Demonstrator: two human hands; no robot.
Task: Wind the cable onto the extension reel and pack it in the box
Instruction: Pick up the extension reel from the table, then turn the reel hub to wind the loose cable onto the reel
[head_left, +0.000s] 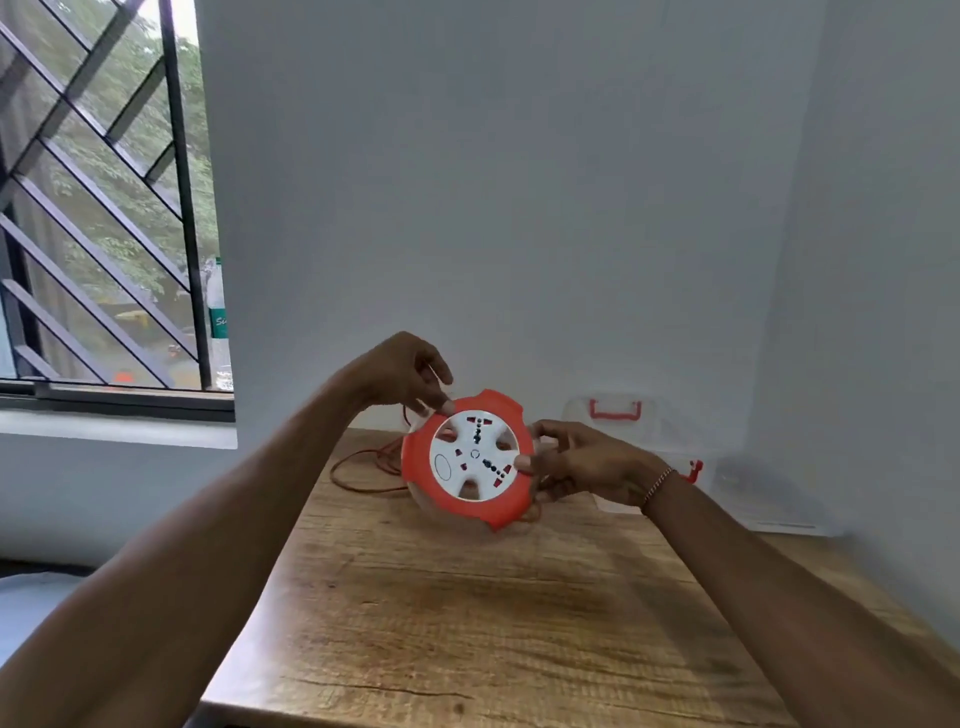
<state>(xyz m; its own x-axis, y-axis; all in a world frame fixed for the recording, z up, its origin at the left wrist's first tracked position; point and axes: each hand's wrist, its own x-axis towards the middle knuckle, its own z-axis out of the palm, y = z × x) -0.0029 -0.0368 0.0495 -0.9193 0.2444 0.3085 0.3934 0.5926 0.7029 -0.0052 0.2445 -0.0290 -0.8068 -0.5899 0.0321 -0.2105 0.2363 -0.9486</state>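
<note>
Head view: both hands' fingers gripping reel (470, 457); bottle (217, 317) label lettering partly legible, "S".

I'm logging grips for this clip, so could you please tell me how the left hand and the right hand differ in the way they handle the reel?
The left hand comes from above, fingertips on the white hub near the extension reel's upper left; the right hand grips the orange rim from the right side. The right wrist wears a thin bracelet; the left is bare. Both keep the reel raised above the wooden table.
</note>
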